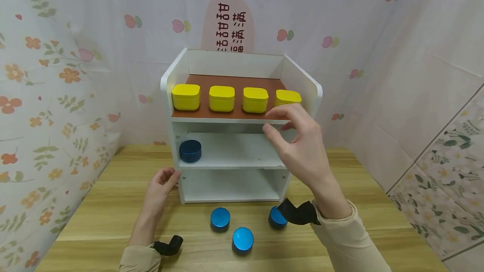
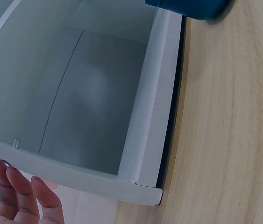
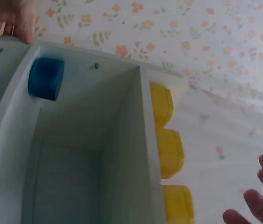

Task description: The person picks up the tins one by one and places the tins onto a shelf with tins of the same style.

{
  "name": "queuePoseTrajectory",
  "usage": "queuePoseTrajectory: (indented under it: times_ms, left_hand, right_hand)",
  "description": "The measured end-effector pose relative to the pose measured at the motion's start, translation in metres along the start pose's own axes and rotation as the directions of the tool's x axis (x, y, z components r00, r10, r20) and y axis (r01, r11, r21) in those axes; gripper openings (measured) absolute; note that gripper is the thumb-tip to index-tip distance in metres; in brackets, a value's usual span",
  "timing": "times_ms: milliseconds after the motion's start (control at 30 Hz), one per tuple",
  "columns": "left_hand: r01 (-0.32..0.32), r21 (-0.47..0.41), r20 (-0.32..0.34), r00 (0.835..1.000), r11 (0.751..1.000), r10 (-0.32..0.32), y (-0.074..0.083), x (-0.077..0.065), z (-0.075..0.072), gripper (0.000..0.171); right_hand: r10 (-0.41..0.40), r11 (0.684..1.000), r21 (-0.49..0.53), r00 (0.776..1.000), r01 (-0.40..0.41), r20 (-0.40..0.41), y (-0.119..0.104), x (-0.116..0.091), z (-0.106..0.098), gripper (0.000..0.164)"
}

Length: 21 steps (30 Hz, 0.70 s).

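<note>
R hand has thumb n fingers apart, nothing held, nr rightmost yellow box on shelf top tier. L hand touches shelf side. Box prob light, stiff; pinch opp. sides imo.

head view bright; wrist views dimmer, softer
</note>
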<state>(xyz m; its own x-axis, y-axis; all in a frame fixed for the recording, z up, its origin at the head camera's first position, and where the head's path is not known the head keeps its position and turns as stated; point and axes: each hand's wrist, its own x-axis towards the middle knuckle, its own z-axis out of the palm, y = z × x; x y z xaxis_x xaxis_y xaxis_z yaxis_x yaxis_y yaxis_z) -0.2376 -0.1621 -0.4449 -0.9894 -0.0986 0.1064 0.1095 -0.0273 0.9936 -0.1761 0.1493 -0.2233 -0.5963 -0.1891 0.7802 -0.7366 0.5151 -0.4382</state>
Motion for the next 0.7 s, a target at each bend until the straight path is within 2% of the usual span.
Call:
queuePoseTrajectory:
  times_ms: [167,300,367,467,600,700]
  left_hand:
    - [-0.009,-0.009,-0.007,1.000,1.000,0.009,-0.001,0.000,0.002,0.028]
    - [-0.010,-0.019,-0.007,1.000,1.000,0.010,-0.001,0.000,0.002,0.027]
    - [-0.013,-0.024,-0.002,1.000,1.000,0.013,-0.001,0.000,0.002,0.026]
    - [-0.018,-0.029,-0.010,1.000,0.999,0.018,0.000,0.000,0.001,0.025]
    - [-0.010,-0.009,-0.011,1.000,1.000,0.009,0.001,0.000,0.000,0.027]
    - [-0.001,0.006,0.000,1.000,1.000,0.001,0.000,-0.001,0.000,0.029]
  right_hand:
    - [0.014,0.999,0.037,1.000,-0.014,-0.006,0.016,-0.024,0.011,0.020]
    - [0.100,0.990,0.100,0.994,-0.095,-0.052,0.031,-0.044,0.016,0.019]
    - [0.163,0.976,0.158,0.984,-0.150,-0.070,0.038,-0.053,0.017,0.018]
    - [0.277,0.937,0.248,0.956,-0.246,-0.099,0.048,-0.068,0.020,0.016]
    - [0.432,0.858,0.358,0.895,-0.369,-0.113,0.060,-0.088,0.026,0.014]
    - [0.515,0.811,0.377,0.852,-0.447,-0.097,0.071,-0.106,0.032,0.014]
